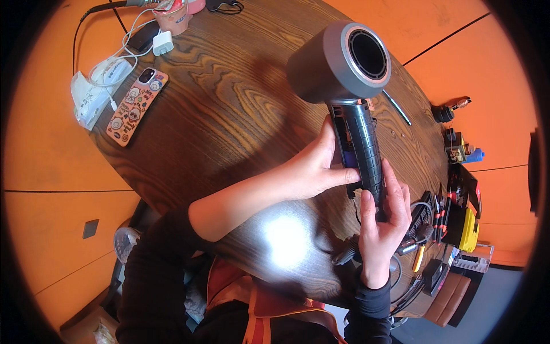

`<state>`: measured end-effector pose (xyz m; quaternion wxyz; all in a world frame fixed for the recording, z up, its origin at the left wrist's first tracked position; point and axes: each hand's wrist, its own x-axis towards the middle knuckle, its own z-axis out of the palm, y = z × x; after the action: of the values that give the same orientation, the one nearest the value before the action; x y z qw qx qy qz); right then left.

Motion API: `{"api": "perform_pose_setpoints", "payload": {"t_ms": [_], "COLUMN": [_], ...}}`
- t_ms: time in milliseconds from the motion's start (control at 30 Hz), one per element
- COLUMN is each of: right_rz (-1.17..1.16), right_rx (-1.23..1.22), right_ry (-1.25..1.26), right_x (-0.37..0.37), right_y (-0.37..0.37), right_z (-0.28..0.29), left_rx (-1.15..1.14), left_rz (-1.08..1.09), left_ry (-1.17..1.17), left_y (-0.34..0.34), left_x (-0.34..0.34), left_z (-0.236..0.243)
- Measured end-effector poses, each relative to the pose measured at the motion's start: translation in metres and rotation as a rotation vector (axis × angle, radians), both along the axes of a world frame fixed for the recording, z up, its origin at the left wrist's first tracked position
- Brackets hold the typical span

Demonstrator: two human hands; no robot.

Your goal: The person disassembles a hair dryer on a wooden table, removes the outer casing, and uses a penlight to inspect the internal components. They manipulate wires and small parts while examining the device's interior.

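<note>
A grey hair dryer [321, 63] is held up over the wooden table, its round head at the top and its handle slanting down toward me. The black gridded handle part [365, 146] shows a gap along its left side, with inner parts visible there. My left hand [321, 172] grips the handle from the left, thumb pressed across its lower part. Around the lower end of the handle, my right hand [385, 223] is closed, with thumb and fingers on either side. The palm side of the grip and the handle's bottom end are partly hidden.
A phone in a patterned case [137, 106], a white charger [162, 43] with cable and a tissue pack [97, 92] lie on the table's left. At right are red-and-black screwdrivers [441, 215], a yellow-handled tool [419, 258] and a thin rod [397, 108].
</note>
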<state>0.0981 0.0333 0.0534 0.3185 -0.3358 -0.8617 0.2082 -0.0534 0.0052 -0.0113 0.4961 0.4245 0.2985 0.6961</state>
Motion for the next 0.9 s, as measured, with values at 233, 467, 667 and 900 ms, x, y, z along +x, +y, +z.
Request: {"api": "perform_pose_setpoints", "payload": {"t_ms": [233,467,667,900], "right_rz": [-0.012,-0.012,-0.001,0.002], "right_rx": [-0.009,-0.007,-0.010,0.008], "right_ry": [-0.031,-0.045,-0.048,-0.076], "right_x": [-0.0010,0.0008,-0.0001,0.0002], "right_y": [-0.0010,0.0014,0.0011,-0.0002], "right_z": [0.0002,-0.0024,-0.0047,-0.0039], "left_rx": [0.003,-0.006,-0.018,0.034], "left_rz": [-0.029,-0.065,-0.080,-0.072], "left_ry": [0.034,0.044,-0.048,0.037], "left_y": [-0.0014,-0.0035,-0.0025,-0.0037], "left_x": [-0.0009,-0.0009,0.0005,-0.0013], "left_z": [0.0040,0.0042,0.0013,0.0015]}}
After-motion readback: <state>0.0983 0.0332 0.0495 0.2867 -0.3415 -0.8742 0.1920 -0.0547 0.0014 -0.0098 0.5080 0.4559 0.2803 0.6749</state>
